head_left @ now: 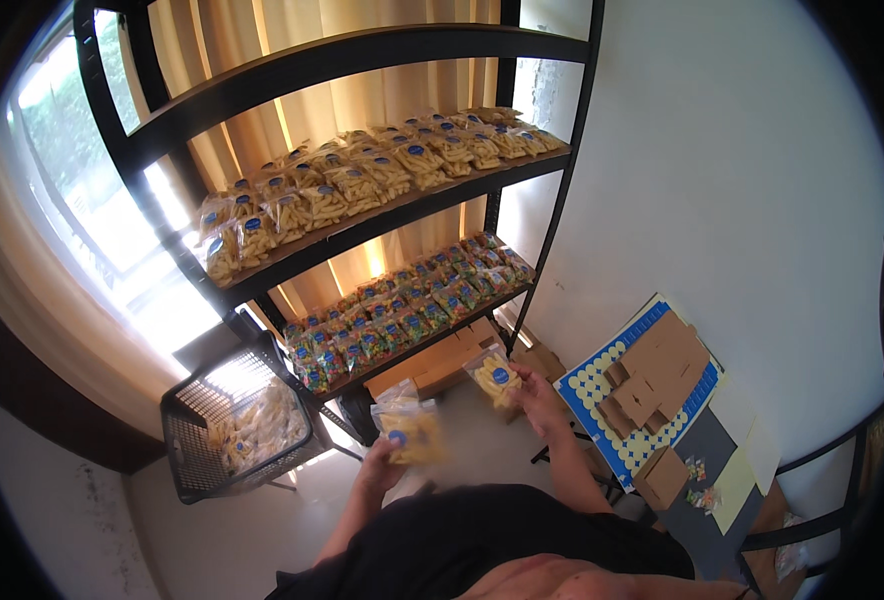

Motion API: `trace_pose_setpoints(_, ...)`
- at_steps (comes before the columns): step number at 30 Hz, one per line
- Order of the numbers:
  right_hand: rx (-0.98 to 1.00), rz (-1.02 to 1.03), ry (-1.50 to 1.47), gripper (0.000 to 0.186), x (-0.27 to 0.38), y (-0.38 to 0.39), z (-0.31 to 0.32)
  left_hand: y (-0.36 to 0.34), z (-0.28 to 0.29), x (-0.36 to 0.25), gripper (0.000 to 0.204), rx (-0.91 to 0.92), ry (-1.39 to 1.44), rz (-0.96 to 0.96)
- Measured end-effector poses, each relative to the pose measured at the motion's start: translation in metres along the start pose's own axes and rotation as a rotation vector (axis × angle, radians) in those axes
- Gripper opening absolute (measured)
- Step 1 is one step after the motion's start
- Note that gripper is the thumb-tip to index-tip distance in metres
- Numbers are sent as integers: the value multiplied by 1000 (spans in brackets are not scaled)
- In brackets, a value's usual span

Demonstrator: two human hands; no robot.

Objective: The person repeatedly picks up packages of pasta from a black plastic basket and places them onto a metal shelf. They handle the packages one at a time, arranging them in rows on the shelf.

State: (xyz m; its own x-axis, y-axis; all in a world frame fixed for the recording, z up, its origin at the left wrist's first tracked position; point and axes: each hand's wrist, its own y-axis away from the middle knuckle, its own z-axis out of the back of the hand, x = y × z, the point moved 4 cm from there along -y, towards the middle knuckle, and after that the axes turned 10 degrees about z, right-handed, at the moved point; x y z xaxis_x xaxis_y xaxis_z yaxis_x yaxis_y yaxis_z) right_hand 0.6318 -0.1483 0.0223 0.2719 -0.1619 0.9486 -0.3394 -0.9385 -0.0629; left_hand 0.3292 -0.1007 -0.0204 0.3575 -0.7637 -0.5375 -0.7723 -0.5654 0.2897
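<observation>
One clear plastic packet of slender, pale snack sticks (496, 379) is pinched by the right hand (534, 402), similar blurred packaging (418, 440) of uncertain count is gripped by the left hand (378, 468), and one perforated basket (186, 445) is set left of both.

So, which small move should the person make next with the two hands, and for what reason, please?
I would probably raise the bag in the right hand toward the upper loaded shelf. Similar bags of pale sticks lie in rows there, while the lower shelf holds colourful snacks. The left hand is also occupied with pale sticks, so moving one side first seems easier.
</observation>
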Motion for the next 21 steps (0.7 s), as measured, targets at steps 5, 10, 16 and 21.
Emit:
trace_pose_setpoints(5, -70, 160, 161, 44, 38, -84, -10, -47, 18, -57, 76, 39, -4, -32)
trace_pose_setpoints(10, -147, 428, 180, 41, 114, -151, -12, -86, 23, -110, 68, 100, -42, -49)
trace_pose_setpoints(16, -290, 610, 320, 39, 190, -219, 5, -131, 15, -133, 63, 126, -100, 149)
trace_pose_setpoints(21, -298, 693, 363, 39, 229, -294, 34, -160, -19, -144, 63, 148, -228, 137)
